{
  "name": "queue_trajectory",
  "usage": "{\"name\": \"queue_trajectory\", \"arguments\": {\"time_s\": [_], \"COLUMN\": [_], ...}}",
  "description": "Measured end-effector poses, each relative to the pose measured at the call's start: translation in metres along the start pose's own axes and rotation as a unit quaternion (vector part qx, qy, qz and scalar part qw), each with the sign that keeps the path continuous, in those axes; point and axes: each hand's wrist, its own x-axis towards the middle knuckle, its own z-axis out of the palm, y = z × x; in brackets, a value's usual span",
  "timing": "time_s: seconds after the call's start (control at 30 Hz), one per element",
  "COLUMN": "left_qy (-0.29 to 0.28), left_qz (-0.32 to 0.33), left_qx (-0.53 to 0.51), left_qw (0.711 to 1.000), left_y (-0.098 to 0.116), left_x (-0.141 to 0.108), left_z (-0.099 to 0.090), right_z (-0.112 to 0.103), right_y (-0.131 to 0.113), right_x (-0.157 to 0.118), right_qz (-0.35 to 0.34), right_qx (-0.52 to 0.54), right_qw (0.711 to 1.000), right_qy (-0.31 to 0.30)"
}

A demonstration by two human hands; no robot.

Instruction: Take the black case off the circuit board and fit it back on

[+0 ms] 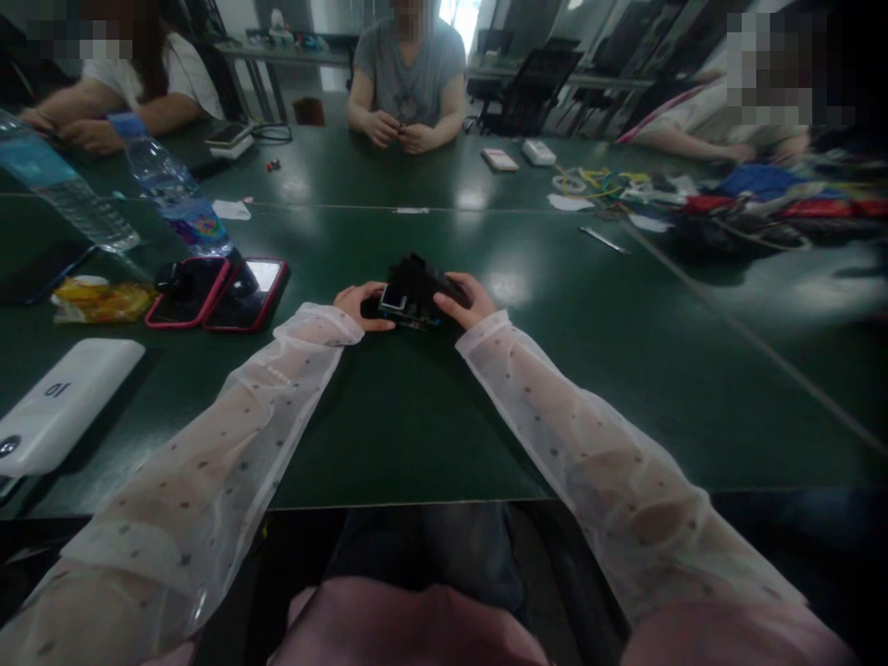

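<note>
A black electronic device with a small screen and what looks like a bare circuit board along its lower edge is held low over the green table. My left hand grips its left side, fingers and thumb closed round the edge. On the opposite side, my right hand is closed on the black casing, thumb toward me. Some fingers of both hands are hidden behind the device. Whether it rests on the tabletop, I cannot tell.
To the left lie two red-edged phones, a yellow packet, a white power bank and two water bottles. A wrench and heaped cables lie right. Several people sit round the table, one opposite.
</note>
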Motion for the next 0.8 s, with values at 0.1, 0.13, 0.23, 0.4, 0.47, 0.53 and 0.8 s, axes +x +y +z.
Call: {"name": "queue_trajectory", "arguments": {"time_s": [0.1, 0.13, 0.23, 0.4, 0.47, 0.53, 0.8], "left_qy": [-0.002, -0.005, -0.005, 0.002, 0.003, 0.005, -0.004], "left_qz": [-0.014, -0.018, -0.030, -0.036, -0.038, -0.039, -0.047], "left_qx": [0.006, 0.011, 0.038, 0.076, 0.080, 0.082, 0.083], "left_qw": [1.000, 1.000, 0.999, 0.996, 0.996, 0.996, 0.995], "left_y": [0.009, 0.012, 0.019, 0.021, 0.020, 0.020, 0.021], "left_x": [-0.002, -0.003, -0.005, -0.005, -0.004, -0.004, -0.004], "left_z": [-0.003, -0.004, -0.006, -0.006, -0.006, -0.005, -0.006], "right_z": [-0.014, -0.018, -0.026, -0.024, -0.022, -0.021, -0.020], "right_y": [0.008, 0.012, 0.028, 0.038, 0.034, 0.029, 0.020], "right_x": [0.009, 0.012, 0.016, 0.014, 0.011, 0.008, 0.005], "right_qz": [0.024, 0.022, 0.017, 0.054, 0.056, 0.052, 0.037], "right_qx": [0.020, 0.006, -0.056, -0.141, -0.162, -0.179, -0.222], "right_qw": [0.997, 0.995, 0.988, 0.978, 0.976, 0.975, 0.969], "right_qy": [0.071, 0.095, 0.140, 0.140, 0.133, 0.124, 0.102]}}
